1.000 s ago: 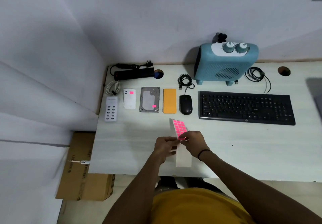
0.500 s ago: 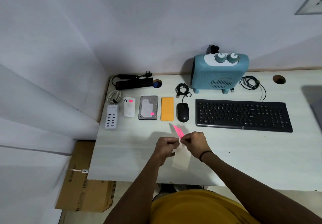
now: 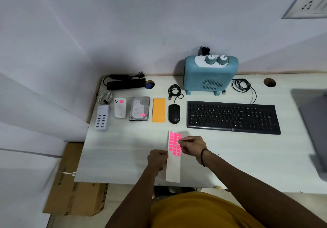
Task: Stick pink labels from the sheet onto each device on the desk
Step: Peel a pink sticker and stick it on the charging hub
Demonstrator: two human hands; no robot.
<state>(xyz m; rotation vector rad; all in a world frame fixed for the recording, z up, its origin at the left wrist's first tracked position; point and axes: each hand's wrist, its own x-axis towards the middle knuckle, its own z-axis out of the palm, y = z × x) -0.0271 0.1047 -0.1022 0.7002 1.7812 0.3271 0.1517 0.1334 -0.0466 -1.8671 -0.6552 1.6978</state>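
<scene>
White desk (image 3: 123,157) runs wall to wall; heater (image 3: 210,75) at twelve o'clock, keyboard (image 3: 233,118) at two. Sheet (image 3: 174,165) lies at six. Left hand (image 3: 157,158) pinches its edge; right hand (image 3: 192,146) picks at a label (image 3: 174,144), fingers curled. A tear or folded label seems likely if peeled hastily.

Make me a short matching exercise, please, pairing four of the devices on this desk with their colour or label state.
Things:
1. hard drive
2. slim rectangular device
3. mouse
4. heater

States:
A. light blue, two knobs on top
B. pink label at its lower right corner
C. orange, no label showing
D. black, no label showing

Pairs: 1-B, 2-C, 3-D, 4-A
</scene>
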